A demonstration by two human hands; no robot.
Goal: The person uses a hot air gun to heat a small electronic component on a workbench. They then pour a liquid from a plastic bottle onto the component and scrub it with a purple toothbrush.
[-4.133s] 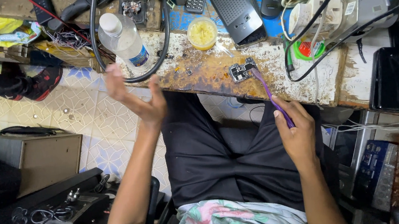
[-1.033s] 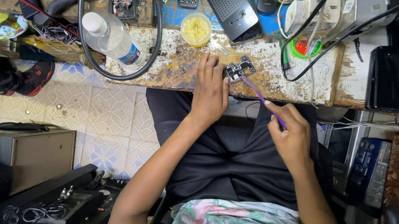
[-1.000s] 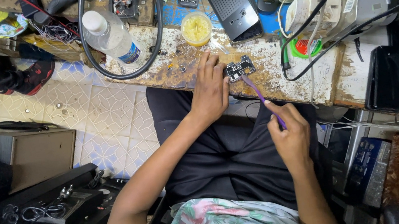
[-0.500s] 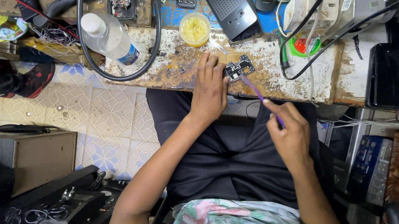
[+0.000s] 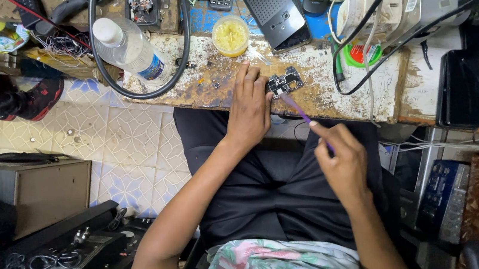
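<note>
1. The left hand (image 5: 250, 106) lies flat at the table's (image 5: 366, 87) near edge, its fingers (image 5: 252, 78) pressed together and resting against the left side of a small circuit board (image 5: 283, 82).
2. The circuit board sits on the stained, worn tabletop just inside the near edge, roughly midway along it.
3. The right hand (image 5: 341, 159) is held over the lap, off the table, its fingers pinching a thin purple tool (image 5: 300, 112); the tool's tip reaches up to the board.
4. A clear plastic bottle (image 5: 130, 48) lies on its side toward the table's left end, ringed by a black cable (image 5: 182, 57).
5. A small yellow tub (image 5: 230, 35) stands behind the left hand, near the far side.
6. A dark panel (image 5: 273, 7) lies just right of the tub.
</note>
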